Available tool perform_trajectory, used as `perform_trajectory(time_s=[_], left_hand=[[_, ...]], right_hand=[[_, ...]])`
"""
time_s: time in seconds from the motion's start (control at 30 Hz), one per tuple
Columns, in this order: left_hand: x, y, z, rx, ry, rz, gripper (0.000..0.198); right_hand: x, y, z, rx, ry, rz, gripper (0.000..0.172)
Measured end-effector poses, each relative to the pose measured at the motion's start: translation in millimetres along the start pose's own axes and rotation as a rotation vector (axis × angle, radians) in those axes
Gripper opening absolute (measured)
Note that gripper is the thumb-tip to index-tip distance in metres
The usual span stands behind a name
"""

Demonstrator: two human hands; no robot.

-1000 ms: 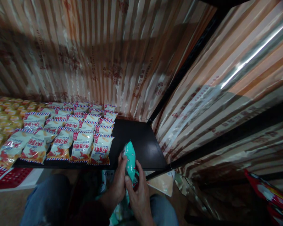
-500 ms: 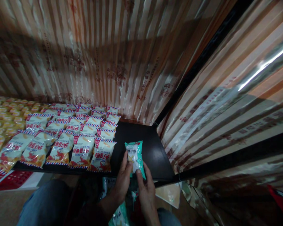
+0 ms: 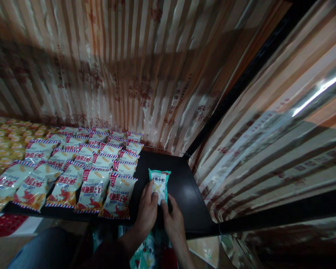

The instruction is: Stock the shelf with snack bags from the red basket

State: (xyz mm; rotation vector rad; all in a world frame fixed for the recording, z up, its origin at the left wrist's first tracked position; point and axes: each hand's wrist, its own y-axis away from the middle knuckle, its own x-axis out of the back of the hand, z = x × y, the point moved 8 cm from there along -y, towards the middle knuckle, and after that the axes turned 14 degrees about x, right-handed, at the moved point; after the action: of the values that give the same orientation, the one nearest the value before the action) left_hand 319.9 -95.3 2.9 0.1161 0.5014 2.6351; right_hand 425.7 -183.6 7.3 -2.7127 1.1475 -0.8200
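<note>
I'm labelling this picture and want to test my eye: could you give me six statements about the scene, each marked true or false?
1. The left hand and right hand are both on one teal-edged packet. True.
2. That packet's lettered front is turned away from the camera. False: the lettering shows.
3. Red-lettered packets are set out in rows on the black shelf. True.
4. Those rows lie to the right of the hands. False: they lie to the left.
5. Yellow-wrapped items lie at the far left of the shelf. True.
6. The left hand touches a red-lettered packet. False: it is apart from them.
</note>
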Motion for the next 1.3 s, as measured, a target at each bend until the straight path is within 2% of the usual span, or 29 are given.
perform_trajectory(time_s=[0.17,0.4,0.53,0.7,1.0,1.13,1.3], left_hand=[[-4.2,-11,13,-0.015,-0.131,0.045,0.055],[-5.5,-25,28,0.036,-0.396,0.173,0.053],[-5.7,-32,28,0.061,-0.461,0.228,0.054],[-4.6,-41,29,0.025,-0.454,0.333,0.05],[-7.4,-63,46,-0.066,-0.363,0.477,0.042],[-11.1,-71,57,-0.143,-0.327,0.496,0.033],[-11.4,-83,64,-0.162,-0.323,0.506,0.03]], right_hand=[[-4,-16,-2,0.019,0.055,-0.016,0.051],[-18,-39,-4,-0.02,0.128,-0.036,0.059],[-25,-54,1,-0.013,0.147,0.014,0.054],[-35,-76,9,0.005,0.104,0.084,0.047],[-59,-111,21,0.038,0.075,0.091,0.038],[-70,-126,23,0.058,0.071,0.079,0.035],[-82,-142,20,0.079,0.07,0.043,0.031]])
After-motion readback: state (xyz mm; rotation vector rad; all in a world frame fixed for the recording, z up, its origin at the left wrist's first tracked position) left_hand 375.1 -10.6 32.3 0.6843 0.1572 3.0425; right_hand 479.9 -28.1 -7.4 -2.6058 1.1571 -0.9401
